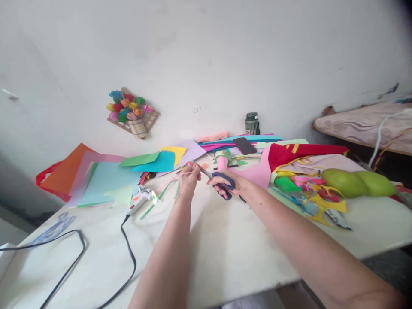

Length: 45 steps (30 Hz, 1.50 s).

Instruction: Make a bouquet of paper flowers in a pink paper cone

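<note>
the right hand [237,182] grasps the navy-handled scissors [213,175], which are above the table [219,249], blades pointing toward the left hand [189,180]. that left hand is closed in a pinch beside the scissors' tips; what it grasps is too small to tell. pink paper [254,174] lies just right of the scissors, a dark phone [245,146] beyond them, a power strip [138,206] to their left, and shiny green balloons [347,182] well to their right.

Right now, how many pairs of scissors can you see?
1: blue-handled scissors in the right hand, pointing toward the left hand. Others may be hidden among the papers.
</note>
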### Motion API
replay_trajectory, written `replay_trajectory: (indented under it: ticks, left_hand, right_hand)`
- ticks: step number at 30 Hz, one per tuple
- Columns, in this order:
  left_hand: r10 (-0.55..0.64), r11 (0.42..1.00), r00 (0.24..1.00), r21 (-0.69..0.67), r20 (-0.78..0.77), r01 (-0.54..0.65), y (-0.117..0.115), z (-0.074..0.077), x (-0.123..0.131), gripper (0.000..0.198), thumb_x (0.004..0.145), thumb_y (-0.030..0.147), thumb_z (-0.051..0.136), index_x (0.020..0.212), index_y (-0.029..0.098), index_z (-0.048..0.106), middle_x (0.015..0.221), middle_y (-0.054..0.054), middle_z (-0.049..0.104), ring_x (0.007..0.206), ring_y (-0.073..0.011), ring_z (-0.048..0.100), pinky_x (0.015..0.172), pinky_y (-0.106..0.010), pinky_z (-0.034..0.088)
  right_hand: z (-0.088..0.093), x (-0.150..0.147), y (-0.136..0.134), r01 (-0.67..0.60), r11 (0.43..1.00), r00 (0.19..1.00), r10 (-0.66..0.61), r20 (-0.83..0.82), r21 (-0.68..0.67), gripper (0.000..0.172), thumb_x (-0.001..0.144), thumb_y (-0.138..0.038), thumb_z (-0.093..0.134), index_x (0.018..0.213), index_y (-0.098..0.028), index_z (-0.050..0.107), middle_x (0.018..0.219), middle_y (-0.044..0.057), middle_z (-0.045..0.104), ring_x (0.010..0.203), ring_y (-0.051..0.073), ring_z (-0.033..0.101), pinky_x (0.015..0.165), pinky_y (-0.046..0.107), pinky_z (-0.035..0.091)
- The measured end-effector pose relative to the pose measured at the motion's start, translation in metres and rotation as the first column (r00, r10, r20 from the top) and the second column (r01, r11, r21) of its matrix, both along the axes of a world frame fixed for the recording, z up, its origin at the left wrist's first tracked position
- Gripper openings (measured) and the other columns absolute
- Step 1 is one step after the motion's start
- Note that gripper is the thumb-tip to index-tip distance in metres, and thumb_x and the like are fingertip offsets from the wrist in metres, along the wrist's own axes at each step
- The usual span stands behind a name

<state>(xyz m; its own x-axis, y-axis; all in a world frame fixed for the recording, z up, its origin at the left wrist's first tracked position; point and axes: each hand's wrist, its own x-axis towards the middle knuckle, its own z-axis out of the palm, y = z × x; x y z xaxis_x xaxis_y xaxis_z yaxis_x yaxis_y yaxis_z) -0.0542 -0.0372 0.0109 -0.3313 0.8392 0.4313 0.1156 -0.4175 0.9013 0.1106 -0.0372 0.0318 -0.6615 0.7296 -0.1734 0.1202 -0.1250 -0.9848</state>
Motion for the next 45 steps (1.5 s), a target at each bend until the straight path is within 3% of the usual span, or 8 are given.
replay_trajectory:
  ticks: [5, 10, 14, 19, 25, 32, 42, 45]
  left_hand:
    - [0.003, 1.0, 1.0, 0.013, -0.028, -0.003, 0.0, -0.001, -0.004, 0.031, 0.071, 0.038, 0.064, 0.052, 0.018, 0.051, 0.046, 0.002, 0.051, 0.045, -0.0092, 0.046, 0.048, -0.022, 0.04]
    - [0.023, 1.0, 0.999, -0.012, -0.036, -0.024, 0.0, -0.001, -0.006, 0.031, 0.072, 0.039, 0.063, 0.053, 0.018, 0.049, 0.046, 0.002, 0.05, 0.045, -0.0091, 0.046, 0.048, -0.022, 0.041]
    - [0.041, 0.999, 0.993, -0.001, -0.106, -0.041, 0.001, -0.003, -0.009, 0.031, 0.073, 0.038, 0.062, 0.054, 0.019, 0.048, 0.046, 0.003, 0.049, 0.044, -0.0093, 0.046, 0.049, -0.023, 0.039]
    - [0.087, 0.996, 0.956, 0.019, -0.281, -0.086, 0.002, -0.006, -0.008, 0.03, 0.077, 0.039, 0.058, 0.056, 0.02, 0.049, 0.048, 0.003, 0.05, 0.048, -0.0103, 0.047, 0.052, -0.023, 0.039]
    - [0.101, 0.994, 0.924, 0.01, -0.368, -0.105, 0.0, -0.004, -0.002, 0.03, 0.079, 0.039, 0.054, 0.057, 0.021, 0.047, 0.05, 0.003, 0.05, 0.05, -0.0114, 0.048, 0.054, -0.024, 0.039]
    - [0.16, 0.987, 0.883, 0.055, -0.44, -0.152, 0.001, -0.005, -0.007, 0.03, 0.081, 0.038, 0.052, 0.058, 0.021, 0.045, 0.051, 0.003, 0.05, 0.053, -0.0122, 0.048, 0.056, -0.025, 0.039]
    - [0.176, 0.981, 0.922, -0.018, -0.344, -0.194, -0.006, -0.001, -0.008, 0.03, 0.079, 0.037, 0.055, 0.056, 0.02, 0.048, 0.048, 0.004, 0.046, 0.048, -0.0109, 0.045, 0.052, -0.024, 0.037]
    - [0.193, 0.978, 0.916, -0.007, -0.351, -0.208, -0.006, -0.001, -0.01, 0.03, 0.079, 0.038, 0.055, 0.056, 0.02, 0.047, 0.047, 0.004, 0.046, 0.047, -0.0106, 0.043, 0.051, -0.023, 0.035]
  right_hand:
    - [0.003, -0.001, -0.003, 0.025, 0.999, 0.999, -0.025, 0.023, 0.021, 0.007, 0.074, -0.019, 0.057, 0.07, -0.015, 0.053, 0.045, -0.006, 0.047, 0.031, 0.007, 0.039, 0.025, 0.019, 0.034]
    - [0.003, 0.0, -0.003, 0.024, 0.998, 0.998, -0.027, 0.053, 0.055, 0.02, 0.076, -0.024, 0.061, 0.063, -0.015, 0.05, 0.046, -0.004, 0.048, 0.032, 0.007, 0.04, 0.025, 0.02, 0.036]
    - [-0.001, 0.004, 0.001, -0.024, 0.999, 1.0, 0.023, 0.009, 0.033, 0.02, 0.081, -0.034, 0.06, 0.079, -0.014, 0.056, 0.049, -0.005, 0.048, 0.033, 0.007, 0.041, 0.027, 0.019, 0.036]
    - [-0.006, 0.008, 0.008, -0.063, 0.998, 0.998, 0.063, -0.023, -0.031, 0.035, 0.081, -0.048, 0.058, 0.087, -0.014, 0.056, 0.051, -0.005, 0.049, 0.035, 0.007, 0.042, 0.029, 0.019, 0.038]
    - [0.0, 0.012, 0.006, -0.085, 0.996, 0.996, 0.085, -0.003, -0.022, 0.019, 0.078, -0.031, 0.062, 0.08, -0.015, 0.054, 0.048, -0.005, 0.048, 0.035, 0.008, 0.041, 0.028, 0.019, 0.037]
    - [0.001, 0.011, 0.005, -0.095, 0.995, 0.995, 0.095, -0.012, -0.036, 0.015, 0.075, -0.027, 0.061, 0.08, -0.015, 0.053, 0.047, -0.007, 0.047, 0.032, 0.007, 0.039, 0.027, 0.018, 0.034]
    - [0.003, 0.003, -0.002, -0.006, 1.0, 1.0, 0.005, 0.031, 0.028, 0.019, 0.075, -0.023, 0.061, 0.064, -0.016, 0.047, 0.044, -0.006, 0.047, 0.031, 0.006, 0.038, 0.025, 0.017, 0.033]
    - [0.003, 0.002, -0.002, 0.006, 0.999, 0.999, -0.008, 0.053, 0.031, 0.018, 0.075, -0.027, 0.064, 0.069, -0.015, 0.051, 0.044, -0.006, 0.048, 0.031, 0.006, 0.039, 0.025, 0.017, 0.034]
